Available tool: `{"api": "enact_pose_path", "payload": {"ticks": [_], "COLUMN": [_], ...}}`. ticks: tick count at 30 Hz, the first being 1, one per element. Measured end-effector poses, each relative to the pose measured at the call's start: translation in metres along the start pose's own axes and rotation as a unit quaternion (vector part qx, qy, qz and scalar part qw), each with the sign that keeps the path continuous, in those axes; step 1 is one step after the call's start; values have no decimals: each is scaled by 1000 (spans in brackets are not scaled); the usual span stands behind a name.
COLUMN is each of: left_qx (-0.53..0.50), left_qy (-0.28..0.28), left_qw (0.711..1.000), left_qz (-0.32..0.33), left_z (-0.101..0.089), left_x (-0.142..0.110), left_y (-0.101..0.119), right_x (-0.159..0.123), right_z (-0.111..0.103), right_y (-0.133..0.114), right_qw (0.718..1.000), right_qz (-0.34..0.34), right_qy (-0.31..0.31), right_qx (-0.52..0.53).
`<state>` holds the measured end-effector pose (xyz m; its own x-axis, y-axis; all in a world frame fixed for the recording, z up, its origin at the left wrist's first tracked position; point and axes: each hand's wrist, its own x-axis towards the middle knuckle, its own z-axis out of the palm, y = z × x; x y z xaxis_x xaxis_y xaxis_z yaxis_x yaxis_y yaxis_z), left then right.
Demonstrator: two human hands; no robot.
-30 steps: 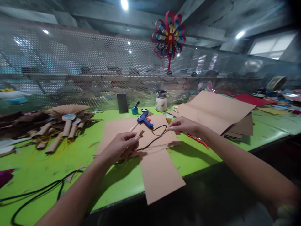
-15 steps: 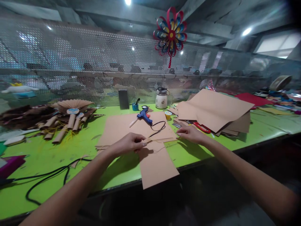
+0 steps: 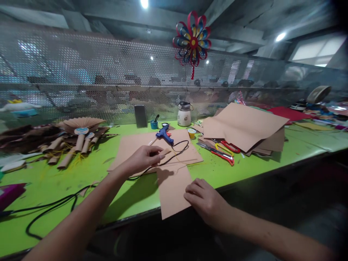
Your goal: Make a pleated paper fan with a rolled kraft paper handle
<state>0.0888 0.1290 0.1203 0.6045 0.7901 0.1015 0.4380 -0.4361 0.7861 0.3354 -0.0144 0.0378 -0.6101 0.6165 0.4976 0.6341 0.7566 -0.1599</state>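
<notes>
My left hand (image 3: 145, 158) is closed in a pinch on a thin brown strip, held just above a flat brown card (image 3: 136, 145) on the green table (image 3: 81, 181). My right hand (image 3: 205, 201) rests at the table's near edge. Its fingers are closed over the lower right corner of a brown paper sheet (image 3: 171, 185) that hangs past the edge; the thumb is hidden. A blue glue gun (image 3: 164, 135) lies on the card beyond my left hand. Its black cord (image 3: 179, 148) loops past the fingertips.
Red and yellow scissors (image 3: 224, 150) lie right of the card, beside a stack of brown sheets (image 3: 244, 125). Paper rolls and a folded fan (image 3: 78, 136) are at the left, a black cable (image 3: 51, 204) near the front. A jar (image 3: 184, 115) and yellow cup (image 3: 191, 133) stand before the mesh screen (image 3: 81, 79).
My right hand has left the thin strip and come back to the near edge, onto the corner of the overhanging sheet. My left hand stays pinched over the card.
</notes>
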Motion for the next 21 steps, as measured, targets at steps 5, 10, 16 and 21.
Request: {"api": "enact_pose_path", "payload": {"ticks": [5,10,16,21], "left_qx": [-36,-43,-35,-24], "left_qy": [25,36,50,58], "left_qw": [999,998,998,998], "left_qz": [-7,-11,-5,-21], "left_z": [0,5,5,5], "left_x": [0,0,-1,-5], "left_y": [-15,-21,-24,-29], "right_x": [-16,-14,1,17], "right_z": [3,3,15,-2], "right_y": [-9,-26,-28,-21], "right_qw": [998,999,997,994], "right_qz": [-44,-28,-1,-49], "right_qy": [47,33,54,-48], "right_qx": [20,30,61,87]}}
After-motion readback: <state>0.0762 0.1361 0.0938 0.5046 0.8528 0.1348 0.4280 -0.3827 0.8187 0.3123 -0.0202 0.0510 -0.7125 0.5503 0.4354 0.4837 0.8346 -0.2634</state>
